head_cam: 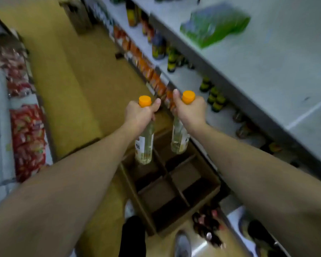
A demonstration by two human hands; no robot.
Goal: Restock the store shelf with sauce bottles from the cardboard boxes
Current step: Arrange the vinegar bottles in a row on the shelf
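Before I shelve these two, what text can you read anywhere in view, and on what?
Nothing is legible; motion blur smears every print.
Left bottle, white label: dark characters, unreadable.
Right bottle, label: dark marks, unreadable.
Red packets: print blurred.
Green pack: print blurred.
Dark shelf bottles: labels blurred.

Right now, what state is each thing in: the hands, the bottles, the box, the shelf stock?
Left hand, grips the left bottle at the neck, under its orange cap.
Right hand, grips the right bottle the same way.
Left bottle, capped, upright, held above the box.
Right bottle, capped, upright, held above the box.
Cardboard box, open, visible compartments look empty.
Green pack, lying flat on the upper shelf.
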